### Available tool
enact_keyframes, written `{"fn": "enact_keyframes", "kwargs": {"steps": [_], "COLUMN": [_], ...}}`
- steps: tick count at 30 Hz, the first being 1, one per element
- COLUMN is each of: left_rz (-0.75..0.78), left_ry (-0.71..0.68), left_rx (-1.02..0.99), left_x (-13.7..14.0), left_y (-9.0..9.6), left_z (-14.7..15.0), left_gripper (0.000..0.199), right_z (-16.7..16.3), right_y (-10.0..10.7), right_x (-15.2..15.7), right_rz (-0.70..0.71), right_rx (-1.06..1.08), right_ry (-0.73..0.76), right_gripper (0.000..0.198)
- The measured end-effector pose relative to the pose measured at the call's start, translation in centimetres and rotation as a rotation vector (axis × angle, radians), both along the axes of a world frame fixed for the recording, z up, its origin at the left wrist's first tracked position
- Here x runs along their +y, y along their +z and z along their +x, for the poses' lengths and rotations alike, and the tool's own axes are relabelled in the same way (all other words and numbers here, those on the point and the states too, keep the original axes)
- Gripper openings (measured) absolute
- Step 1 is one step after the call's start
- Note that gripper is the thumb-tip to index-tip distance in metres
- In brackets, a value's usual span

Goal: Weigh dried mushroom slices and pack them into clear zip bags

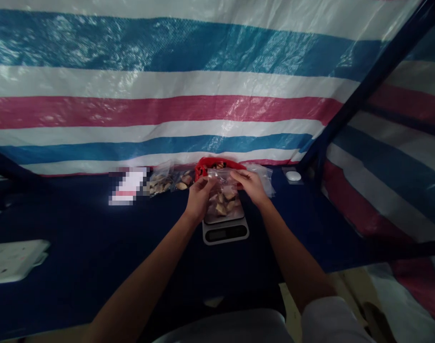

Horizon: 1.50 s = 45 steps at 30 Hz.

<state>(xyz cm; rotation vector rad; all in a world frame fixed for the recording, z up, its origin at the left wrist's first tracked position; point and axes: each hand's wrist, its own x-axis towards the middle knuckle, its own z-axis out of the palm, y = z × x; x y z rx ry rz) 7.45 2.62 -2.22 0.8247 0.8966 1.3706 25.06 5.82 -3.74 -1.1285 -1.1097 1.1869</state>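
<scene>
- Clear plastic bag of pale brown chunky pieces (224, 202), in the head view: it lies over the silver-and-black digital kitchen scale (226, 233) at the middle of the dark blue table (296, 228).
- Left hand (198, 196): pinches the bag's upper left edge between thumb and fingers.
- Right hand (252, 186): closes thumb and fingers on the bag's upper right corner.
- Just beyond the hands: an opened red plastic bag (201, 169) with brown pieces inside.
- Far left of the scale: two clear bags of brown pieces (160, 183) and a pixelated pale rectangle (129, 186).
- Far right: flat clear plastic bags (265, 177), then a white oval object (293, 176).
- Near left: a white power strip (17, 259).
</scene>
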Motion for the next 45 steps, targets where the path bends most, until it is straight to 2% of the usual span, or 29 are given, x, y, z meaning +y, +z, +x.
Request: {"fn": "enact_keyframes", "kwargs": {"steps": [5, 11, 15, 22, 33, 45], "left_rz": [0.023, 0.178, 0.205, 0.168, 0.071, 0.134], "left_ry": [0.020, 0.046, 0.050, 0.061, 0.118, 0.170], "left_rx": [0.068, 0.294, 0.349, 0.365, 0.283, 0.253], "left_x": [1.2, 1.9, 1.9, 2.0, 2.2, 2.0], "left_y": [-0.2, -1.0, -1.8, -2.5, -3.4, -3.5], "left_z": [-0.8, -2.4, -3.1, -3.9, -4.3, -4.0], "left_gripper": [0.047, 0.040, 0.036, 0.032, 0.037, 0.031], "right_z": [-0.6, -0.4, -0.2, -0.3, -0.7, -1.0], "right_y": [-0.5, -1.2, -1.5, -1.9, -2.2, -0.9], "right_x": [-0.3, -0.5, -1.0, -1.4, -1.5, -2.2], "right_rz": [-0.022, -0.061, -0.090, -0.177, -0.155, -0.193], "right_rx": [0.066, 0.062, 0.065, 0.000, -0.029, -0.038], "right_ry": [0.015, 0.026, 0.029, -0.002, -0.060, 0.001], "right_gripper": [0.054, 0.050, 0.046, 0.043, 0.044, 0.044]}}
